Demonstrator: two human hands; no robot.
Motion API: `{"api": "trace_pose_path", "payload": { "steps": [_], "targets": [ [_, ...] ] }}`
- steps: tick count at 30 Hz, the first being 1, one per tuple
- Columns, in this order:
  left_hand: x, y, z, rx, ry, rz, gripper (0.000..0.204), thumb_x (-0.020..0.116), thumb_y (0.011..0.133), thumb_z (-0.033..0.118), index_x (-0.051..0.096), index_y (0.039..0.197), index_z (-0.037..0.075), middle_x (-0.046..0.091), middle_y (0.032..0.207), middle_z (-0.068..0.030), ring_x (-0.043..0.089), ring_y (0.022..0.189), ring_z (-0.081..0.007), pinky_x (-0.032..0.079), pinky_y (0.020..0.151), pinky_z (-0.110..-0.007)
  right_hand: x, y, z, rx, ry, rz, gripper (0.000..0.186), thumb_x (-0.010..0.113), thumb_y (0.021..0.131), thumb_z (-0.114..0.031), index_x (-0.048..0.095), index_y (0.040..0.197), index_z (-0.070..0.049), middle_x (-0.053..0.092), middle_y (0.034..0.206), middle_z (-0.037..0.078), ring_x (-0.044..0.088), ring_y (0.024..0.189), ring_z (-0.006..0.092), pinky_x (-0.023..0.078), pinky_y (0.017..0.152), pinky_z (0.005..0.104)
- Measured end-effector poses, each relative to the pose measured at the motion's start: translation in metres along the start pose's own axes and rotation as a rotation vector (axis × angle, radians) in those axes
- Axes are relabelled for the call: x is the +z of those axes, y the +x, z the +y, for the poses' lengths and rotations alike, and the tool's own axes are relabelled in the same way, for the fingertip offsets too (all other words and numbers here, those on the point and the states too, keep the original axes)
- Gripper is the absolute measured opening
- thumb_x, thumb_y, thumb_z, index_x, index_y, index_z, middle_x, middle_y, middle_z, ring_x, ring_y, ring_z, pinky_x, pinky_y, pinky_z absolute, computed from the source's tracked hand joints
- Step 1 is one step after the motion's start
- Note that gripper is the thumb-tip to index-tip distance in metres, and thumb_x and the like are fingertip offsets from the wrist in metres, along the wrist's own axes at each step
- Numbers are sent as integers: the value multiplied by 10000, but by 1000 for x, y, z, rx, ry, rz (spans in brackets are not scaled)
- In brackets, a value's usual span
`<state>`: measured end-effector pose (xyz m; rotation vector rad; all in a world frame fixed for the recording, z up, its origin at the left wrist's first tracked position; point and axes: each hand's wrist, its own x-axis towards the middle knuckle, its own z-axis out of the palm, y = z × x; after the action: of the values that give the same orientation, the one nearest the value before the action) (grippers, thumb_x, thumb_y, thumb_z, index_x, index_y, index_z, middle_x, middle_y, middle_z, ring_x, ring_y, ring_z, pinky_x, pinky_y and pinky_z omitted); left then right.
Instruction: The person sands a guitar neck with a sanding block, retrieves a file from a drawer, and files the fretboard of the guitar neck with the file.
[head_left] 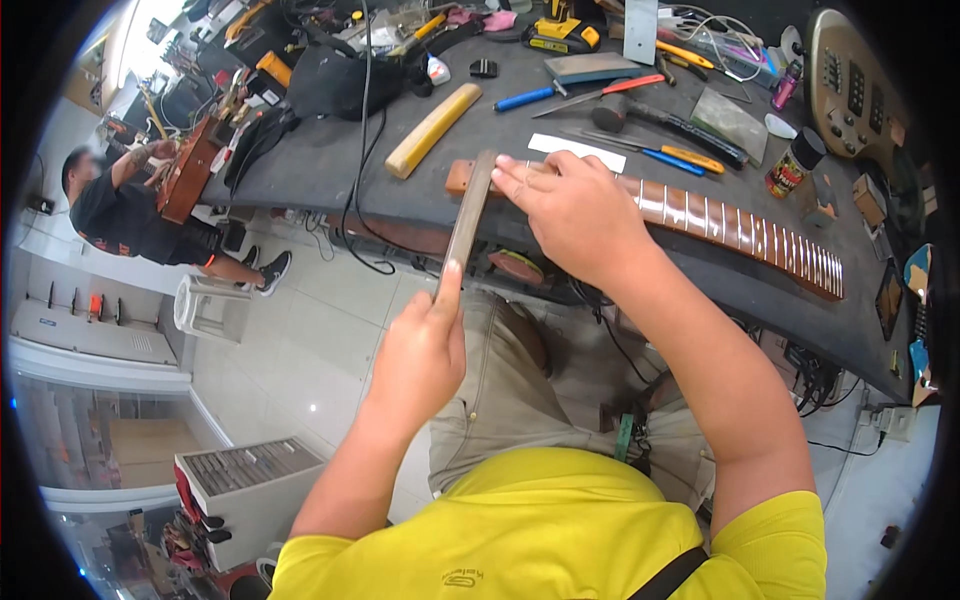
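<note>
My left hand (422, 352) is closed round the lower end of a long, flat grey file (468, 222), index finger stretched along it. The file's far part crosses the end of a guitar neck (740, 222), by a small reddish-brown block of wood (459, 177). My right hand (580, 212) grips the neck near that same end, its fingertips close beside the file. The neck lies along the bench's front edge, its fretted dark fingerboard upward, running off to the right. My right palm hides the part of the neck under it.
On the dark bench (440, 205) lie a yellow wooden block (433, 130), a white strip (577, 152), a hammer (680, 130), several files and a spray can (796, 162). A guitar body (858, 85) stands at the right. Another person (130, 215) works at the left, near a white stool (210, 308).
</note>
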<state>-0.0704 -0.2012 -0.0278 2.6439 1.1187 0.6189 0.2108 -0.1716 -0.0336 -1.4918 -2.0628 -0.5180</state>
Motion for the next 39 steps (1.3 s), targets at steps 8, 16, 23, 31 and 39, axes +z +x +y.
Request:
{"api": "trace_pose_path", "payload": {
  "steps": [8,16,23,31,39],
  "targets": [
    [9,27,-1,30,68,66,647,690,1003,-36,550,1632,29,619,845,-239,652,785,-468,532,724,-565,-2,-2,-2,-20,-6,-32,457,683,982,-215,773,1424,-145,742,1523,-32,691,1090,260,560,969,424],
    [4,76,-4,20,18,109,608,683,981,-77,603,1581,-26,633,834,-251,652,760,-468,545,718,-540,1,5,-10,-31,33,-20,498,728,936,-239,769,1424,-147,741,1520,-35,700,1124,256,559,969,427],
    [-8,29,5,-1,39,27,607,680,1001,-48,594,1599,5,610,795,-257,645,741,-463,542,707,-514,-5,2,-7,-21,-10,-11,466,700,963,-224,776,1417,-153,746,1517,-40,701,1101,254,555,964,419],
    [-15,10,0,26,-5,-48,608,708,997,-10,573,1590,-7,615,810,-258,662,745,-483,536,680,-586,1,-6,-7,-4,25,8,432,666,980,-164,797,1391,-155,763,1488,-58,702,1071,237,560,961,415],
    [-9,40,9,58,-6,39,533,682,1024,5,593,1547,-50,628,806,-256,657,741,-487,555,714,-560,-4,-2,-3,-16,-24,-34,577,839,871,-280,771,1429,-152,741,1517,-43,698,1119,244,555,972,421]
  ]
}}
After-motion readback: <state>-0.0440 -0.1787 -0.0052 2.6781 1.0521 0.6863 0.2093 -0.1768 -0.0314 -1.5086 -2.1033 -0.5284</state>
